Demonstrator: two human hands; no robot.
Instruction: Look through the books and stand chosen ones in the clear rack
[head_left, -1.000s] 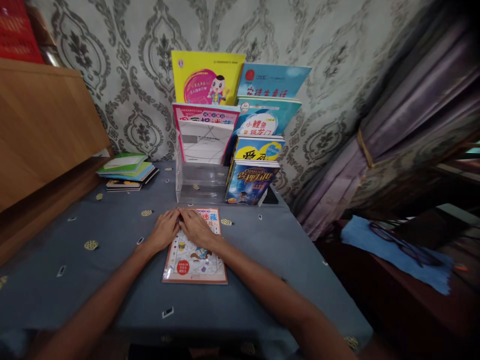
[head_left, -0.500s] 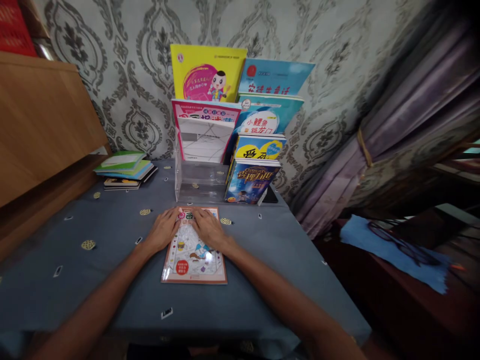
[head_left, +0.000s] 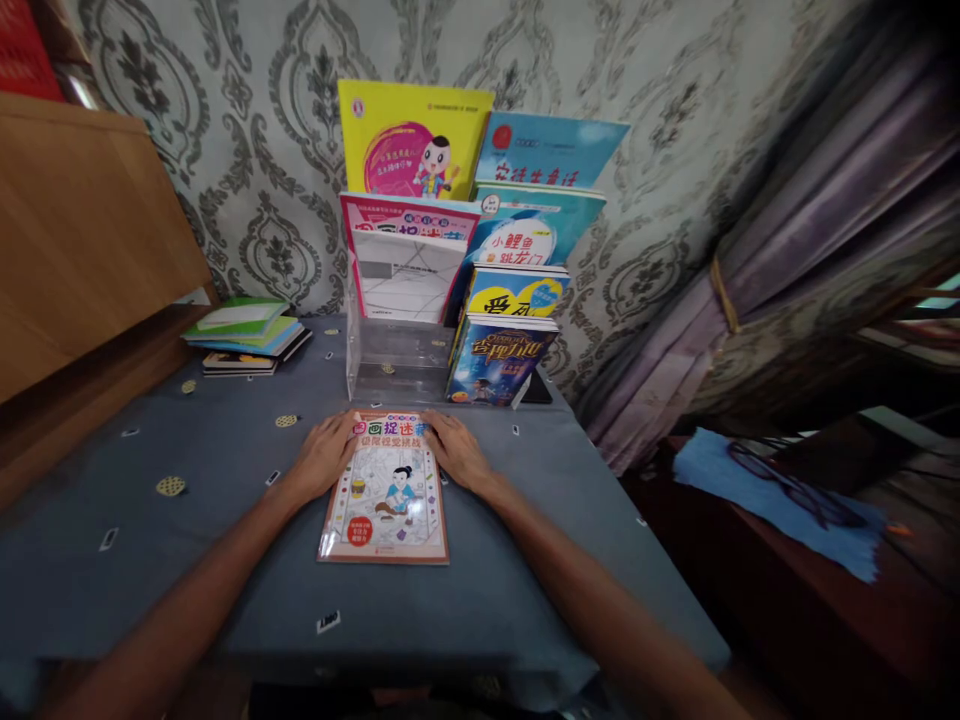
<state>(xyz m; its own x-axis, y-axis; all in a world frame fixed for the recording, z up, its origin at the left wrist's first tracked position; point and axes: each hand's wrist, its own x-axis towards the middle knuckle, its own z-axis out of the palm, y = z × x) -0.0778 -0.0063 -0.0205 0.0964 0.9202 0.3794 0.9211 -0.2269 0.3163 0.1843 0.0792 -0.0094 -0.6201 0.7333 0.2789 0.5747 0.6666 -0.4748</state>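
A children's picture book [head_left: 386, 492] in a glossy sleeve lies flat on the blue-grey tablecloth [head_left: 187, 540]. My left hand [head_left: 324, 455] rests on its upper left corner, fingers lying flat. My right hand [head_left: 456, 449] rests on the upper right corner, fingers also stretched out. Neither hand grips the book. Just beyond the book stands a clear acrylic display rack [head_left: 390, 350], with an empty front left slot and several colourful books in the tiers behind and to the right.
A small stack of thin books [head_left: 244, 335] lies at the table's back left. A wooden board [head_left: 82, 230] borders the left side. Purple curtains [head_left: 787, 250] hang at the right, above a dark ledge with a blue cloth [head_left: 772, 500].
Both hands slid apart from the middle of the book's top edge to its two upper corners, uncovering the title. The book stays in place.
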